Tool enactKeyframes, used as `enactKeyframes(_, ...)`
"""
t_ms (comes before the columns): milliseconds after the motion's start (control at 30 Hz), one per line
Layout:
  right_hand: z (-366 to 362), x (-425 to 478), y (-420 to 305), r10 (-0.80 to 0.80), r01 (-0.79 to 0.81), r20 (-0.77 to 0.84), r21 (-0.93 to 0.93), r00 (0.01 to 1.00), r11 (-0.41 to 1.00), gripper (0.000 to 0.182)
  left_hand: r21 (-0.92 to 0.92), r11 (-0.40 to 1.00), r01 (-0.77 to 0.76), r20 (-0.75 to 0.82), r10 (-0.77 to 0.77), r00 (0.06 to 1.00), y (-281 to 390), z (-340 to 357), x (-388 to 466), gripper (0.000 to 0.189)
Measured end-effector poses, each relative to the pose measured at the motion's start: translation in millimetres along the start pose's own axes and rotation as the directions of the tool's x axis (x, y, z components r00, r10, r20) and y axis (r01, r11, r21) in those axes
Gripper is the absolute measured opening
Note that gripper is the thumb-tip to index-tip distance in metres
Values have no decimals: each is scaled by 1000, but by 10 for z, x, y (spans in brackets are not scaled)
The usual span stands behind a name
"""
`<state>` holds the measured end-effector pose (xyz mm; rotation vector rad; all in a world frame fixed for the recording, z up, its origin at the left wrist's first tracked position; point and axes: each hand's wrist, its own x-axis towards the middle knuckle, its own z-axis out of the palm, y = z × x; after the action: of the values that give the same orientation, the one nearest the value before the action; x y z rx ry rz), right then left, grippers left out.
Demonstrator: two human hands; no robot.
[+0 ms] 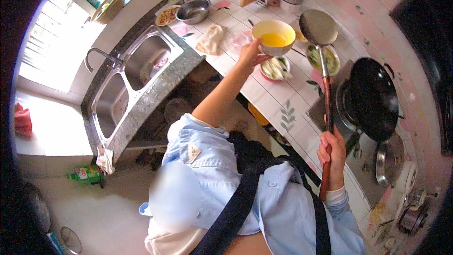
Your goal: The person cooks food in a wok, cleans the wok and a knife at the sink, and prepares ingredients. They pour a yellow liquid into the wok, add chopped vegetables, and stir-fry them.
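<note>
My left hand [253, 54] grips a bowl [283, 44] by its near left side; yellow liquid lies inside it. In my right hand [332, 148] is the dark wooden handle of a metal wok spatula or ladle [318, 28], its broad head raised at the far end of the counter. Just below the held bowl, a smaller bowl [275, 69] of pale, leafy food sits on the tiled counter. Another bowl [322, 59] with green pieces in liquid lies partly behind the metal shaft. A black wok [373, 99] stands tilted by the stove at the right.
A double steel sink [143, 63] with a faucet [102, 55] is at the left. A crumpled cloth [211, 39], a steel basin [193, 10] and a plate of food [167, 15] lie on the far counter. A metal pan [389, 159] sits right of the stove.
</note>
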<state>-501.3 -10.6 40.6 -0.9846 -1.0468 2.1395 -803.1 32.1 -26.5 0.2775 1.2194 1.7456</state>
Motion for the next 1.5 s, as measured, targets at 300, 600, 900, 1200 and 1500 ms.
enactKeyframes(300,697,1293,584,-330,232,-46,-619,943,750,40,-63,998,28,-230,-42,972,151,-1124,1419,28)
enactKeyframes(600,522,2434,647,-557,329,339,-936,758,-122,45,-107,991,84,-88,-94,992,-98,-1737,2265,20)
enactKeyframes(900,295,2715,692,-529,316,363,-931,767,-180,43,39,991,125,-288,-108,952,97,-1461,2240,42)
enactKeyframes(1200,210,2817,659,-488,225,278,-960,828,-166,35,306,941,-147,-238,225,945,3,-1359,1478,33)
enactKeyframes(1500,125,2950,673,-466,209,190,-978,864,-13,28,381,890,-249,-183,337,923,169,-984,1223,31)
